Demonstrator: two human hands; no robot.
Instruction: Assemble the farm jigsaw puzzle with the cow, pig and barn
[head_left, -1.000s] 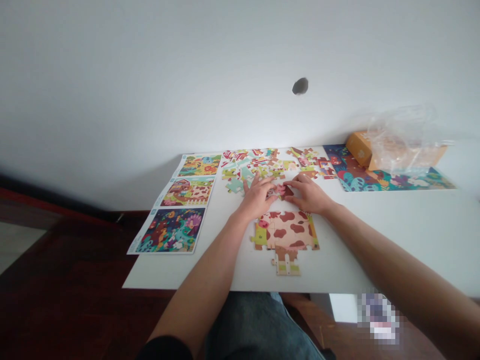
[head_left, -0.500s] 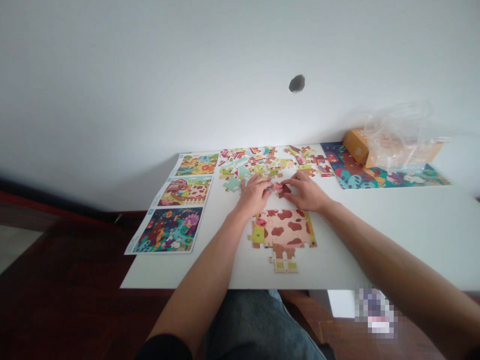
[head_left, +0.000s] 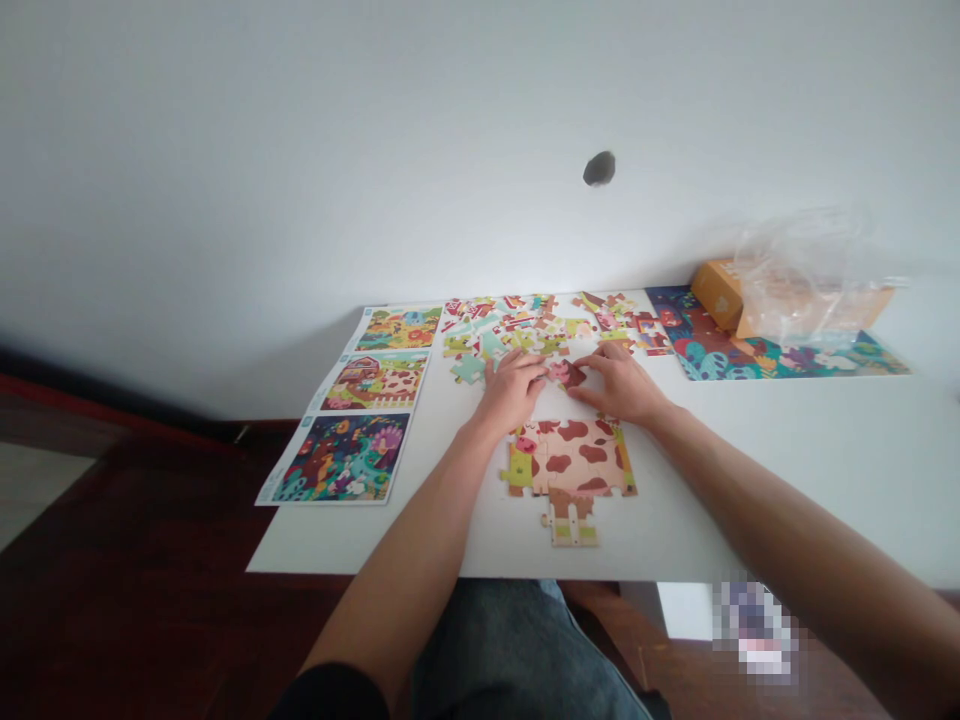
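We are leaning over a white table (head_left: 825, 470), our left hand (head_left: 512, 392) and right hand (head_left: 619, 385) meeting near its middle, both grips half-curled around a pink-and-brown puzzle piece (head_left: 564, 373). Our fingers are reaching that piece from either side, the left hand's at its pink end and the right hand's at its dark brown end, but we cannot tell whether either grip is actually closed on it. The piece is sitting just above a part-built cow puzzle (head_left: 570, 460), which is lying toward the table's near edge, brown spots on pale pink, with a fence section (head_left: 572, 525) jutting toward us. Loose jigsaw pieces (head_left: 517, 325) are spreading along the far edge, just beyond our hands, and a pale teal piece (head_left: 468, 369) is lying just beside our left hand. Three printed picture sheets (head_left: 375, 381) are lying in a column along the left edge, while a fourth picture sheet (head_left: 780, 358) is lying at the far right corner, partly under a cardboard box (head_left: 716, 295) and a clear plastic bag (head_left: 802, 275).
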